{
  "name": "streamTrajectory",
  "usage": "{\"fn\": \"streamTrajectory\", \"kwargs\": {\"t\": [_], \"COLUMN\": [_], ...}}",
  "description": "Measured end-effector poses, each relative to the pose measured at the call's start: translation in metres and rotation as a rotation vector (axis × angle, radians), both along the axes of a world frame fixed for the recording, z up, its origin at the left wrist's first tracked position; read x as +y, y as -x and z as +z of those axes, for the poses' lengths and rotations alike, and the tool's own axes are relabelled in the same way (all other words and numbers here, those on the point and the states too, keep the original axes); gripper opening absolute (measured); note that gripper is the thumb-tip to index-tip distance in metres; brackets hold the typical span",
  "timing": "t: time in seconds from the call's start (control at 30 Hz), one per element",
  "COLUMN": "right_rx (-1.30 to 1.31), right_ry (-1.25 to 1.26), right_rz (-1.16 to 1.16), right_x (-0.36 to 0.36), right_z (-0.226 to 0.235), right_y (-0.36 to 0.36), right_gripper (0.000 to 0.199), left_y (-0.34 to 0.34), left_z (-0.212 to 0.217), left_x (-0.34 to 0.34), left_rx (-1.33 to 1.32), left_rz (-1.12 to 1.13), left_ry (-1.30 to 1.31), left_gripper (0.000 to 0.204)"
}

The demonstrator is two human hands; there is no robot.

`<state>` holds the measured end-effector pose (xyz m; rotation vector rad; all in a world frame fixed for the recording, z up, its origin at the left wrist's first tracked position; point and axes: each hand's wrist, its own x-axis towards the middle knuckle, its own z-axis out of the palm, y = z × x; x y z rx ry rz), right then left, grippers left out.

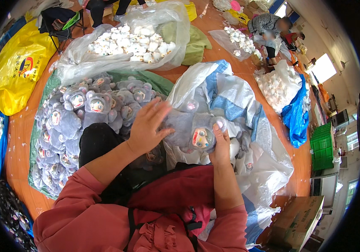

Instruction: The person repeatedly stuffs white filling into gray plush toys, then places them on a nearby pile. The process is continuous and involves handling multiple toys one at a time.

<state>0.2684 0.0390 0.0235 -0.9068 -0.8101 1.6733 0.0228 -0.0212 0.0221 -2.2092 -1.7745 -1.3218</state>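
Note:
A grey plush doll (182, 130) with a painted face and round ears lies sideways in front of me, its head to the right. My right hand (220, 145) grips it by the head, thumb on top near an ear; the other fingers are hidden beneath. Beside the doll's lower body, my left hand (149, 126) is spread, its fingertips slightly blurred. Whether it touches the plush I cannot tell. To the left, a big heap of similar grey plush dolls (97, 105) rests on a green sheet (157, 80). A white and blue woven sack (268, 155) lies spread under and right of the doll.
Beyond the heap lies a clear plastic bag (173, 31) of white stuffed pieces (131, 44). A yellow sack (20, 63) sits at the far left. At right are a blue bag (295, 113), a green crate (322, 146) and a cardboard box (297, 220). Other people work at the back.

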Motion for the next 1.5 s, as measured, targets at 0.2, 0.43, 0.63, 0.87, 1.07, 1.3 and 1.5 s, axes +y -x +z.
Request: {"fn": "streamTrajectory", "kwargs": {"t": [0.2,0.43,0.63,0.87,1.07,1.3,1.5], "right_rx": [-0.004,-0.043,-0.149,-0.322,-0.557,-0.572,-0.519], "right_ry": [-0.027,-0.093,-0.123,-0.292,-0.495,-0.563,-0.614], "right_rz": [0.048,0.088,0.062,0.029,0.058,0.095,-0.057], "right_x": [0.0,0.001,0.001,0.002,-0.001,-0.005,-0.005], "right_z": [-0.005,-0.011,-0.014,-0.018,-0.023,-0.005,-0.016], "right_y": [0.001,0.001,0.003,0.0,-0.003,-0.006,-0.005], "right_gripper": [0.03,0.029,0.028,0.026,0.02,0.026,0.031], "left_y": [0.01,-0.004,-0.003,0.004,0.011,-0.008,-0.007], "left_z": [-0.004,-0.008,-0.015,0.004,-0.005,-0.013,-0.008], "left_x": [0.007,0.002,0.001,0.001,0.001,-0.002,-0.01], "left_rx": [-0.907,-1.45,-1.47,-0.8,-0.248,-0.256,-0.382], "left_rz": [-0.223,-0.287,-0.251,-0.103,-0.121,-0.214,-0.341], "left_ry": [0.855,0.803,0.806,0.783,0.704,0.735,0.75], "left_gripper": [0.069,0.062,0.048,0.049,0.062,0.063,0.047]}}
